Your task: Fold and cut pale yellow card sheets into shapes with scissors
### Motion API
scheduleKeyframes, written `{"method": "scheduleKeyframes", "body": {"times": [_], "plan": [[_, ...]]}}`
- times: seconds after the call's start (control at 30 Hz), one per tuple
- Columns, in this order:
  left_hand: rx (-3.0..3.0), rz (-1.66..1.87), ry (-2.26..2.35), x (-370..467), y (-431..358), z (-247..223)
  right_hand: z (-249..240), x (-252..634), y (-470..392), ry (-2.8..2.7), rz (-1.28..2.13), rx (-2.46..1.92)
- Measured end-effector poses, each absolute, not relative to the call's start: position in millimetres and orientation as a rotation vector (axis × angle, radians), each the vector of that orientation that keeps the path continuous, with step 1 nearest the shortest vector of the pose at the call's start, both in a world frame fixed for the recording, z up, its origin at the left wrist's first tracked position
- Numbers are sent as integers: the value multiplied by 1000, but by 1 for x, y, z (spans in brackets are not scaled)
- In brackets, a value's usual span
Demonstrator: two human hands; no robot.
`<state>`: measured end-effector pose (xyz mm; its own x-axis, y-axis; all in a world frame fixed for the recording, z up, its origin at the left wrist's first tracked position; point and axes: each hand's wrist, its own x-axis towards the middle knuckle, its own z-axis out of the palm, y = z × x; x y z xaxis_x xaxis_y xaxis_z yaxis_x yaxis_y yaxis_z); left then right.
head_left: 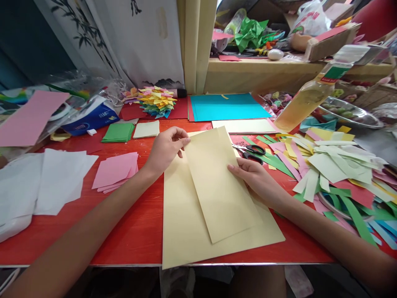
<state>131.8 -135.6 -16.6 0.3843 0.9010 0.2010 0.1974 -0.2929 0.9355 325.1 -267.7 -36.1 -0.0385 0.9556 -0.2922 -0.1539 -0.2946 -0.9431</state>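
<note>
A narrow pale yellow sheet (220, 186) lies tilted over a larger pale yellow sheet (180, 231) on the red table. My left hand (170, 148) pinches the narrow sheet at its top left corner between thumb and fingers. On its right edge, my right hand (252, 176) grips the same sheet, thumb on top and the other fingers partly hidden. Black-handled scissors (252, 153) lie just beyond my right hand, their blades pointing left. The lower edge of the large sheet reaches past the table's front edge.
Pink squares (114, 171), green squares (118, 131) and white sheets (62, 178) lie left. Blue paper (229, 107) and a folded-paper piece (156, 101) are at the back. Right are a tilted bottle (304, 97) and a heap of paper strips (338, 161).
</note>
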Motion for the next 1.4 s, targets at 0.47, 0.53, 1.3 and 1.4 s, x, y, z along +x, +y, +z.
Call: {"method": "scheduleKeyframes", "body": {"times": [0.47,0.53,1.3,1.4], "plan": [[1757,972,911,130,-132,-16,-33,324,-268,-900,1546,-1276],[1761,965,908,129,-131,-17,-33,323,-268,-893,1551,-1278],[1732,980,949,130,-134,-18,-32,322,-268,-910,1577,-1285],[1713,990,946,130,-134,-19,-31,322,-268,-908,1578,-1287]]}}
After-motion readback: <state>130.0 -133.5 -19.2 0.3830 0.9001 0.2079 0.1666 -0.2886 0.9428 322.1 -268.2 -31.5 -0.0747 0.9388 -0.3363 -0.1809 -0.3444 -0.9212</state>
